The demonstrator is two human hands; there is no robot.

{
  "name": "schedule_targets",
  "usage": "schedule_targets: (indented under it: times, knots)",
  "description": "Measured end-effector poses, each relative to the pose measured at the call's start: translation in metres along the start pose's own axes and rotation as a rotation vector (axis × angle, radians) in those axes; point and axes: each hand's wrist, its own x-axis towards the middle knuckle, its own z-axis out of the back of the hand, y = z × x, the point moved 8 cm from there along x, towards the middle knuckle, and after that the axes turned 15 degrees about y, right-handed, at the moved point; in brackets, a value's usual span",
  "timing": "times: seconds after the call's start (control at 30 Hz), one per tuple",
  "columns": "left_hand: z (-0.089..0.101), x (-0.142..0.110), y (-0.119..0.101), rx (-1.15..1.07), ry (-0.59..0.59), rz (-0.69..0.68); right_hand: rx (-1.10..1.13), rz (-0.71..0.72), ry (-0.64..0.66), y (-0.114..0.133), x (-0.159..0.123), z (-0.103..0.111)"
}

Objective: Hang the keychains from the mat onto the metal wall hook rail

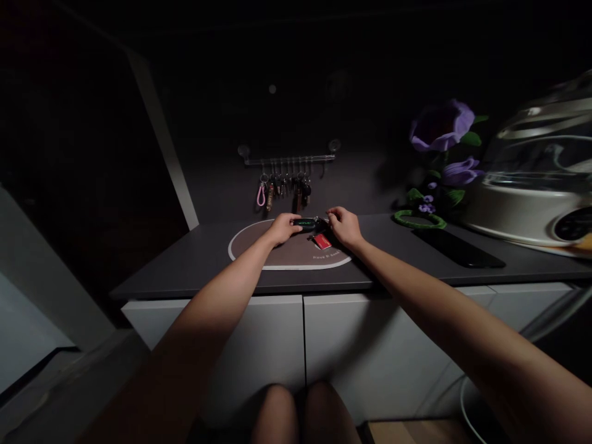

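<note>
My left hand (pixel 283 227) is closed on a dark oval key fob (pixel 305 223) with green lettering, held just above a brown oval mat (pixel 287 256) with a white rim. My right hand (pixel 345 226) pinches the fob's other end, where a key ring and small dark keys (pixel 319 222) hang. A small red tag (pixel 322 241) lies on the mat below and between the hands. On the wall behind, a rail (pixel 289 160) carries several key bunches (pixel 284 188), one with a pink loop.
A dark countertop (pixel 208 259) runs over white cabinet doors (pixel 277 345). A black flat slab (pixel 457 248) lies to the right, next to a green ring (pixel 419 219), purple artificial flowers (pixel 441 126) and a large white appliance with a clear lid (pixel 541 179). The room is dim.
</note>
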Motion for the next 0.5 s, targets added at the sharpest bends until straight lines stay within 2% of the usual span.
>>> schedule_targets:
  times: [0.1, 0.2, 0.5]
  knots:
    - [0.008, -0.004, 0.001, -0.115, -0.131, 0.033, -0.017, -0.01, 0.003, 0.0, 0.0, 0.0]
    - [0.014, -0.007, 0.0, -0.227, -0.202, 0.02, -0.026, -0.011, 0.0, -0.001, 0.001, -0.001]
    - [0.022, -0.004, 0.005, -0.585, -0.273, -0.02, -0.046, 0.056, 0.052, 0.007, 0.0, -0.005]
